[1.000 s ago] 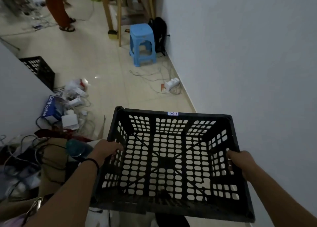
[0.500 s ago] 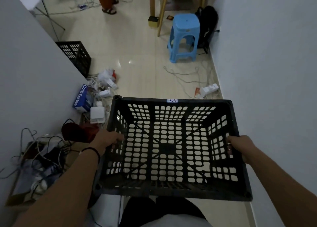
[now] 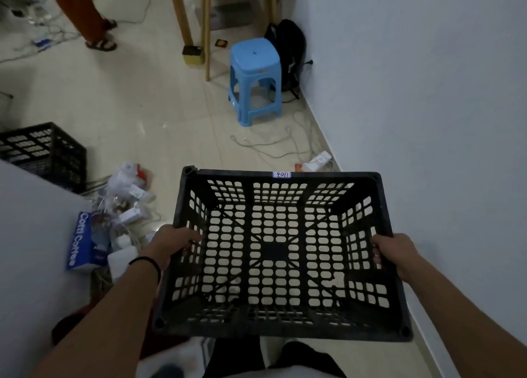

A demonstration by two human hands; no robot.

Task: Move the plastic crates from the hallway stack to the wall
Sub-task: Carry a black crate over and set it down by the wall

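Glossy cream floor tiles (image 3: 137, 98), black perforated plastic crate (image 3: 281, 330), left hand (image 3: 171, 245) and right hand (image 3: 395, 252) fingers clamped on rims

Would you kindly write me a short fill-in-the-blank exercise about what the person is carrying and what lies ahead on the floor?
1. Both the left hand and the right hand grip the side walls of a black plastic ____.
2. The stool standing near the wall is ____ in colour.
3. The carried crate holds ____ inside.
4. The wristband is on the ____ wrist.

Missing words: crate; blue; nothing; left
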